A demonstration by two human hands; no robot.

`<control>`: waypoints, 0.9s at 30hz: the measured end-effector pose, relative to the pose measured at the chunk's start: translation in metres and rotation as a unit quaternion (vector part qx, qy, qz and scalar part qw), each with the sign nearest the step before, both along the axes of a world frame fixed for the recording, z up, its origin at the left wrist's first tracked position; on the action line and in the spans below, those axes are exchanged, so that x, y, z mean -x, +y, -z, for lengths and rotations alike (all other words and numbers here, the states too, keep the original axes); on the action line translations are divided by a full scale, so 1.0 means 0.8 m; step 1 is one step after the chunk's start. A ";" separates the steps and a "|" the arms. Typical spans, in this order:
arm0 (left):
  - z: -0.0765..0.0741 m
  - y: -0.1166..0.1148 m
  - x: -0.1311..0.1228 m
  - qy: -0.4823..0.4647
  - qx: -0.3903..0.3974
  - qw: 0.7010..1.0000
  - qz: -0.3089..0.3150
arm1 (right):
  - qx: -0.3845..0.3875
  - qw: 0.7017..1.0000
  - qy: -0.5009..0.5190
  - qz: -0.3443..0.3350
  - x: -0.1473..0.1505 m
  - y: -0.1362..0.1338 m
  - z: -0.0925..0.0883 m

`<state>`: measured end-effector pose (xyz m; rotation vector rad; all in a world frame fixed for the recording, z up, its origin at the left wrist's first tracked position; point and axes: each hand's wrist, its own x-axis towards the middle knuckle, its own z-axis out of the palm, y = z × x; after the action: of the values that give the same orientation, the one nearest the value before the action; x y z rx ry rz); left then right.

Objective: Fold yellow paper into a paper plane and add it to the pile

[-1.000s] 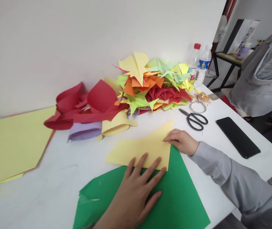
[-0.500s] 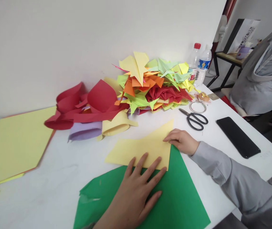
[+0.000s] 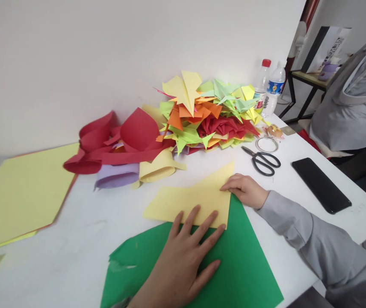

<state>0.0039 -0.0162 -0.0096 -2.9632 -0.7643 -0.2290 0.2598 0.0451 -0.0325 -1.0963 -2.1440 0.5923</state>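
Note:
A pale yellow folded paper lies on the white table, its near part over a large green sheet. My left hand rests flat with its fingers spread, fingertips on the near edge of the yellow paper and palm over the green sheet. At the paper's right edge, my right hand has its fingers closed together, with the thumb and fingertips pinching that edge.
Black-handled scissors, a tape roll and a black phone lie to the right. Folded paper shapes and red paper are heaped by the wall, with bottles beyond. Yellow sheets lie left. A person is at right.
The view has shifted very slightly. Both hands and the yellow paper stay in nearly the same places.

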 end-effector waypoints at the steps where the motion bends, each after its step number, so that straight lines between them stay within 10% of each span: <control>1: 0.000 0.000 0.000 0.002 -0.001 1.000 -0.001 | -0.003 1.000 0.002 -0.001 0.000 0.000 0.000; 27: 0.001 -0.001 0.001 0.011 0.027 1.000 -0.003 | 0.017 1.000 -0.012 0.004 0.001 -0.001 -0.006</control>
<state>0.0033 -0.0166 -0.0102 -3.0075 -0.7897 -0.1769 0.2594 0.0441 -0.0278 -1.1345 -2.1575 0.6163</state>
